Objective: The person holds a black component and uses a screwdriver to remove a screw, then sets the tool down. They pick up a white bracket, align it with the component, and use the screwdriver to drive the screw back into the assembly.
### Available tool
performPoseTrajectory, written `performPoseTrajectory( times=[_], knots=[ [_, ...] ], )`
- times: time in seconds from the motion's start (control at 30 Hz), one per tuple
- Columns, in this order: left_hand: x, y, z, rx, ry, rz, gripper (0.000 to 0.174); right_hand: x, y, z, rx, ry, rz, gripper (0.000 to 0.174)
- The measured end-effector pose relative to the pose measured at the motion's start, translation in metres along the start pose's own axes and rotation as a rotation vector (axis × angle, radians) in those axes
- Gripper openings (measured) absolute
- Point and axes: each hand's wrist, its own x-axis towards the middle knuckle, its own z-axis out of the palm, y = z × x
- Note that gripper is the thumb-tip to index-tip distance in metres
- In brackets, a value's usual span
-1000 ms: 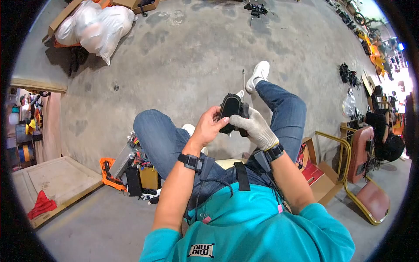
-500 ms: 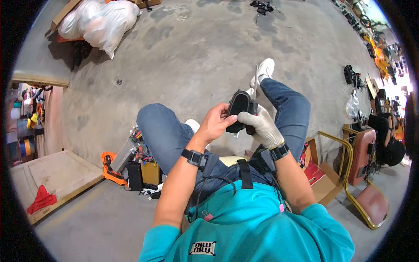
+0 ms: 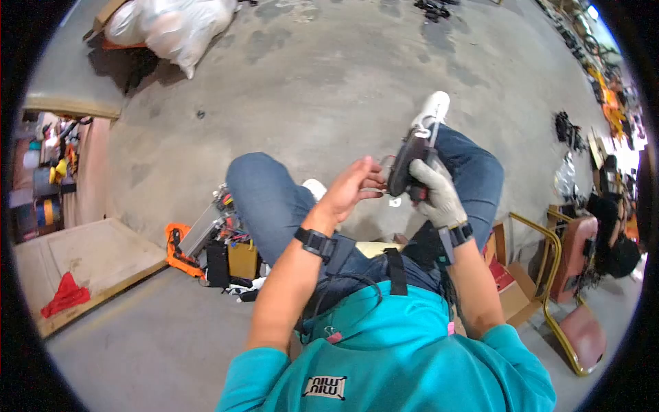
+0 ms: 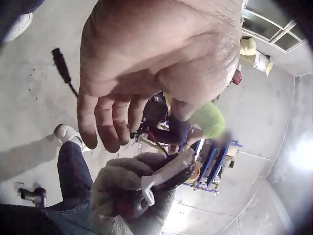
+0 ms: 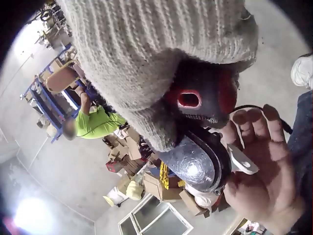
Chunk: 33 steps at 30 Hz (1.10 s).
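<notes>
I sit on a low seat with both hands raised over my knees. My gloved right hand (image 3: 427, 182) grips a black oval housing (image 3: 403, 167) together with a red and black tool handle (image 5: 198, 100). The housing stands edge-on, and a small white tab (image 3: 393, 202) hangs under it. In the right wrist view the housing (image 5: 195, 164) shows a shiny rounded back below the glove (image 5: 146, 73). My bare left hand (image 3: 373, 180) is just left of the housing with its fingers spread and loosely bent, holding nothing. A thin dark wire (image 5: 252, 108) runs past its fingertips.
Tools and battery boxes (image 3: 223, 257) lie on the concrete floor by my left leg. An open cardboard box (image 3: 508, 278) and a gold-framed chair (image 3: 573, 281) are on my right. White plastic bags (image 3: 175, 24) lie far left, and a wooden platform (image 3: 96, 257) carries a red cloth.
My left hand has let go of the black housing and opened. My right hand carried the housing to the right and turned it edge-on.
</notes>
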Motion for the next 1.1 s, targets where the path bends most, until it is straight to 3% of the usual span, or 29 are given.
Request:
performPoseTrajectory(
  times=[0.07, 0.3, 0.5, 0.6, 0.7, 0.8, 0.83, 0.93, 1.03, 1.07, 1.1],
  knots=[
    [0.001, -0.002, 0.001, -0.020, -0.052, -0.055, 0.051, -0.003, 0.000, 0.017, 0.097, -0.009, -0.004, 0.042],
    [0.007, -0.010, 0.001, -0.053, -0.060, -0.052, 0.049, 0.001, 0.014, 0.013, 0.031, -0.136, 0.067, 0.045],
    [0.001, -0.005, 0.009, -0.188, -0.037, -0.041, 0.042, 0.003, 0.011, 0.019, -0.064, -0.138, 0.097, 0.040],
    [0.000, -0.003, 0.008, -0.342, -0.046, -0.057, 0.042, 0.009, 0.016, 0.009, -0.242, -0.169, 0.104, 0.047],
    [-0.002, 0.003, 0.013, -0.324, -0.024, -0.031, 0.040, 0.008, 0.011, 0.017, -0.434, -0.053, 0.093, 0.046],
    [-0.004, 0.006, 0.009, -0.249, 0.096, -0.017, 0.039, 0.009, 0.001, 0.030, -0.898, 0.106, -0.010, 0.057],
    [-0.005, 0.006, 0.006, -0.249, 0.092, -0.029, 0.039, 0.008, 0.004, 0.030, -0.895, 0.118, -0.004, 0.057],
    [-0.006, 0.012, 0.002, -0.125, 0.128, 0.055, 0.039, 0.016, 0.008, 0.023, -0.947, 0.397, -0.104, 0.056],
    [-0.007, 0.017, -0.006, -0.212, 0.189, 0.090, 0.036, 0.030, 0.003, 0.003, -0.797, 0.395, -0.016, 0.055],
    [-0.006, 0.015, -0.013, -0.252, 0.204, 0.124, 0.033, 0.035, -0.001, -0.002, -0.739, 0.357, 0.003, 0.044],
    [-0.004, 0.013, -0.020, -0.297, 0.213, 0.137, 0.033, 0.042, -0.003, -0.011, -0.738, 0.362, 0.008, 0.044]
  ],
)
